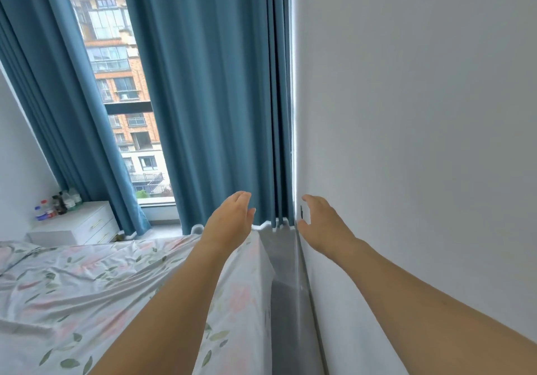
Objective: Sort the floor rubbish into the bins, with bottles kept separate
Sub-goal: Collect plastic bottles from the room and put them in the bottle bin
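Both hands empty, fingers spread: left hand (229, 217), right hand (322, 223). No rubbish or bins visible; reaching now risks missing everything.

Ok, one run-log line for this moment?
left hand: open, empty | right hand: open, empty | bottles: on nightstand | bins, floor rubbish: not in view

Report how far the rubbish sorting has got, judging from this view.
Done: nothing visible; no bins or floor rubbish show in this view. In hand: nothing. The left hand and right hand are both open and empty, stretched out over the gap between the bed and the wall. Left: apparently all of it. The only bottles in view stand on the white nightstand, not the floor.
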Available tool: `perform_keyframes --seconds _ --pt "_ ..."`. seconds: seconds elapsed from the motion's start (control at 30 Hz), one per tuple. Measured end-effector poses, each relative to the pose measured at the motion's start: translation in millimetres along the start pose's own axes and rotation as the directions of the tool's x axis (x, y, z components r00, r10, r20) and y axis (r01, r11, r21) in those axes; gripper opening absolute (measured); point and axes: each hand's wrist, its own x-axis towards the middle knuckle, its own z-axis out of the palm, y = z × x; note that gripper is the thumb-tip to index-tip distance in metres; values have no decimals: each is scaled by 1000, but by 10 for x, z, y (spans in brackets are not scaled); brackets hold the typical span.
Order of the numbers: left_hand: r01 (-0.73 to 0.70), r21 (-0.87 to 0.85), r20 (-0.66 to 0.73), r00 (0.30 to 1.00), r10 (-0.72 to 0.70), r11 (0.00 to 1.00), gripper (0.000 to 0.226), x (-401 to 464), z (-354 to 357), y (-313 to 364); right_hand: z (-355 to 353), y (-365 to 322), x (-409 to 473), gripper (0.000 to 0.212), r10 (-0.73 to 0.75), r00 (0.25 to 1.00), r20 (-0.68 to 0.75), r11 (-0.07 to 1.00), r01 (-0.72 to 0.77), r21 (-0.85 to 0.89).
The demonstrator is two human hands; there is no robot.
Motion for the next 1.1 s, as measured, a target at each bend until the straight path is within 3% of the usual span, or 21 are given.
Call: perform_keyframes --seconds 0.23,0.47,0.9,1.1 --pt "12 36 32 999 -13 999 35 1893 878 -549 109 642 1795 59 -26 999 22 994 28 -103" --pt "101 19 54 993 -102 995 31 3347 1333 -1107 241 803 3509 58 1 1000 19 999 0 -38" --pt "-25 43 56 998 22 999 41 5305 1931 -1397 427 1185 5682 54 -6 999 46 999 9 -52" --pt "-50 152 137 990 29 987 39 6423 2305 -1875 517 1474 7038 52 -7 998 56 999 10 -45"
